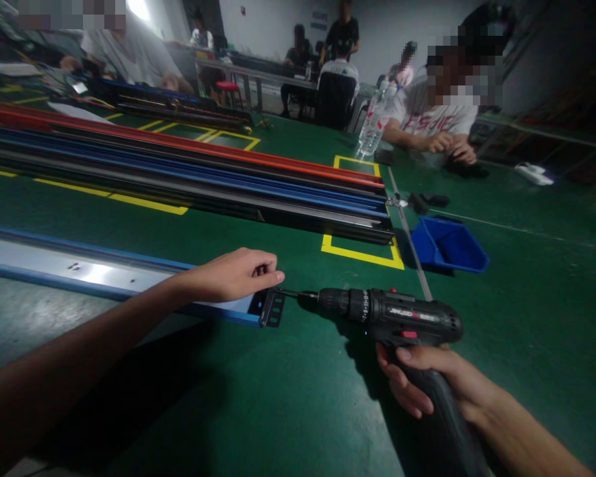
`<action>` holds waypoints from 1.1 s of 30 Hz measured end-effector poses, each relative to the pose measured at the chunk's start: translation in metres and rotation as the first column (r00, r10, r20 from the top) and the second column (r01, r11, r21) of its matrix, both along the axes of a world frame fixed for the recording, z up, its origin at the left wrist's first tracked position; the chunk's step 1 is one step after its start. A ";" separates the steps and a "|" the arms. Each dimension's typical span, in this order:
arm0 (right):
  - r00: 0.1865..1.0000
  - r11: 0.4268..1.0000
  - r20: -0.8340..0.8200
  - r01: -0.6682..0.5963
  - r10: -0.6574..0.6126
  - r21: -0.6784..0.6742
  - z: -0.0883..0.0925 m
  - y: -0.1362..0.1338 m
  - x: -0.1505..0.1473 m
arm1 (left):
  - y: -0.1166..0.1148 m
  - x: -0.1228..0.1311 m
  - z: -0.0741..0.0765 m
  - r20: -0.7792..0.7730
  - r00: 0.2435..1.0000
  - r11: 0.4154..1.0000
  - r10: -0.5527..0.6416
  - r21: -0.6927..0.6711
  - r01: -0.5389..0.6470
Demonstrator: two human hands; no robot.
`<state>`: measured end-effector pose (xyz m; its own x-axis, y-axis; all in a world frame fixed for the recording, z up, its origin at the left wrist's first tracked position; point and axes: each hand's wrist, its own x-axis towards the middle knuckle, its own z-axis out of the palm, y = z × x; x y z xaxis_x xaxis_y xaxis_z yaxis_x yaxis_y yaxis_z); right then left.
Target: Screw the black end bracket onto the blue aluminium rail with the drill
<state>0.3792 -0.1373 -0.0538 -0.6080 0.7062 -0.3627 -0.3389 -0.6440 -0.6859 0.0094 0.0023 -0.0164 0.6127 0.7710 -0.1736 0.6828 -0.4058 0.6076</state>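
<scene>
Where the blue rail (129, 278) ends, the left hand (233, 273) rests on top of it, fingers (263, 270) curled down over the end, pressing on the rail rather than wrapped round it. Black end bracket (273, 309) sits just below and beside those fingertips, fixed to the rail's end. Rail lies flat on the green worktop (288, 397), running away to the left of the hand.

Right hand (427, 381) clenched round the grip of the black cordless drill (392, 318), index finger lying near the red switch. Drill held level, bit (291, 293) pointing left; its tip meets the bracket, just beside the left fingertips.

Beyond the left hand: stack of long rails (189, 172), orange, blue and dark, lying across yellow floor-tape marks (362, 255). Blue bin (449, 245) sits beyond the right hand, well apart from the drill. Clear water bottle (372, 122) farther back, near a seated person (440, 116) whose hands rest on the worktop. Other people sit at tables in the far background.
</scene>
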 end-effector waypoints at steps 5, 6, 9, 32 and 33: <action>1.000 1.000 -0.007 0.000 0.000 -0.007 -0.001 0.000 0.000 | 0.001 0.000 -0.001 0.007 1.000 1.000 -0.003 0.001 0.003; 1.000 1.000 -0.005 0.001 -0.001 -0.006 0.000 0.000 0.000 | 0.001 0.000 -0.002 0.005 1.000 1.000 -0.001 -0.002 0.001; 1.000 1.000 -0.002 0.001 -0.001 -0.005 0.001 0.000 -0.001 | 0.001 0.001 -0.001 0.000 1.000 1.000 0.007 -0.008 -0.007; 1.000 1.000 -0.010 -0.018 0.019 0.015 0.004 0.001 -0.002 | 0.000 0.001 0.000 -0.019 1.000 1.000 0.010 -0.006 -0.010; 1.000 1.000 -0.009 -0.020 0.020 0.016 0.005 0.001 -0.003 | 0.001 0.001 0.000 -0.025 1.000 1.000 0.007 0.001 -0.007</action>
